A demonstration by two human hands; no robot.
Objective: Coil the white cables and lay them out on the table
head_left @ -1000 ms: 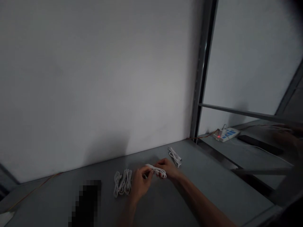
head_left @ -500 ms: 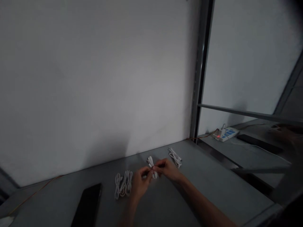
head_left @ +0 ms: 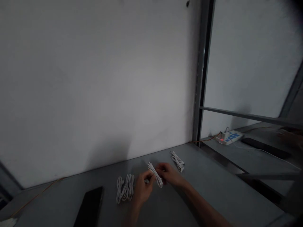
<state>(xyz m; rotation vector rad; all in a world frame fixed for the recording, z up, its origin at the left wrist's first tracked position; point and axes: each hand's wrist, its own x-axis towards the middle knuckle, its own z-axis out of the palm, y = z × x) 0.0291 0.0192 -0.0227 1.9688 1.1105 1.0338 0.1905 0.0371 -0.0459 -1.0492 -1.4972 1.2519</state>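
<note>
My left hand (head_left: 144,186) pinches a folded bundle of white cable (head_left: 156,176) between thumb and fingers, a little above the grey table. The bundle slants, its looped end toward me. Close at its right side is my right hand (head_left: 169,174), fingers curled together; whether they grip the cable or something small is hidden. Left of my left hand lie coiled white cables (head_left: 127,187), side by side. Another white cable bundle (head_left: 177,161) rests beyond my right hand.
A dark flat phone-like slab (head_left: 89,206) lies at the front left. The table (head_left: 208,179) meets a pale wall (head_left: 106,78). Past a metal post (head_left: 200,78) and crossbar stand a power strip (head_left: 229,137) with a red light, a dark slab (head_left: 265,147) and a blurred person's hand (head_left: 290,137).
The cable bundle has tilted, its looped end swinging down and right. My right fingers have moved slightly away from its middle. The view has shifted a little.
</note>
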